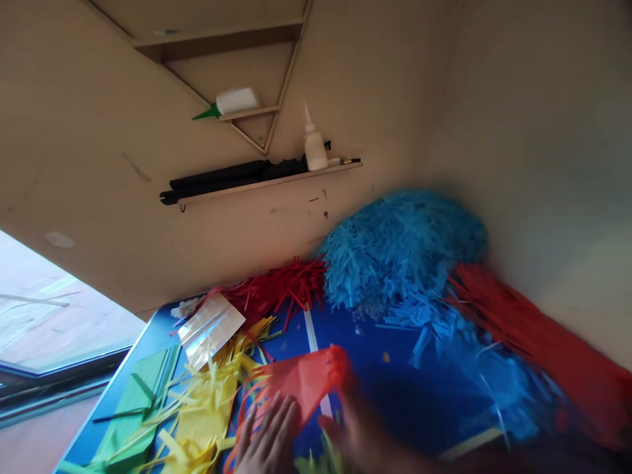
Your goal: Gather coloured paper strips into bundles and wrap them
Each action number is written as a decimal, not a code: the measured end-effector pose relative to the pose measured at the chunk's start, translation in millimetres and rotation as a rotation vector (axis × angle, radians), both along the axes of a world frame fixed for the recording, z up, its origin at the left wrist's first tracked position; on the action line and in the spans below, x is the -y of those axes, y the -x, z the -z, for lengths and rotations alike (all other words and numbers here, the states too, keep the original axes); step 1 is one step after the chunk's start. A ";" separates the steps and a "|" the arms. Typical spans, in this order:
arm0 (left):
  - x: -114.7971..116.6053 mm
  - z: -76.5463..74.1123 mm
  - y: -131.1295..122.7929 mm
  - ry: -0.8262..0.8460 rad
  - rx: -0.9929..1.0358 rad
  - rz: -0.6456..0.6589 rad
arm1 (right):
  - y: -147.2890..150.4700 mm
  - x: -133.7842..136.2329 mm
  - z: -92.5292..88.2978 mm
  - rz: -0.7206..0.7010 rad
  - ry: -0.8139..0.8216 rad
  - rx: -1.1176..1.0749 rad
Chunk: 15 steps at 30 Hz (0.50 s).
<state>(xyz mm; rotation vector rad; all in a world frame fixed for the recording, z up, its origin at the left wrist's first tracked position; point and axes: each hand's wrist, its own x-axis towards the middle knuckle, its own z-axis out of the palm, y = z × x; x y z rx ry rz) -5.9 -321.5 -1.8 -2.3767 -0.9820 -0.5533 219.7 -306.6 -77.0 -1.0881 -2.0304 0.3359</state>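
Note:
A sheet of red tissue paper (301, 378) with a fringed left edge lies on the blue table in front of me. Its right end is bunched or rolled. My left hand (269, 438) rests flat on the lower left of the sheet, fingers stretched out. At the bunched end, my right hand (358, 415) has its fingers on the paper; motion blurs it. Yellow fringed paper (205, 411) lies just left of my left hand. Some yellow-green strips (323, 457) show between the two hands.
Green paper (131, 401) lies at the table's left. Behind are a shiny sheet (212, 329), red strips (276, 286) and a large blue fringe heap (405, 240). Red fringe (538, 336) lines the right wall. A wall shelf (266, 184) holds a glue bottle (315, 148).

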 end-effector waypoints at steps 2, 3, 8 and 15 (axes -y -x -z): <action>-8.5 30.7 -33.5 0.065 0.064 0.018 | -56.1 -1.2 13.4 0.212 -0.033 -0.005; -11.6 45.0 -49.8 0.098 0.101 0.019 | -87.6 -0.8 17.4 0.316 -0.059 0.006; -12.7 85.3 -102.7 0.373 0.198 -0.067 | -201.3 15.7 -5.9 0.661 -0.095 0.094; -6.3 71.4 -119.5 0.643 0.332 -0.231 | -108.8 14.8 -36.3 -0.074 -0.008 0.289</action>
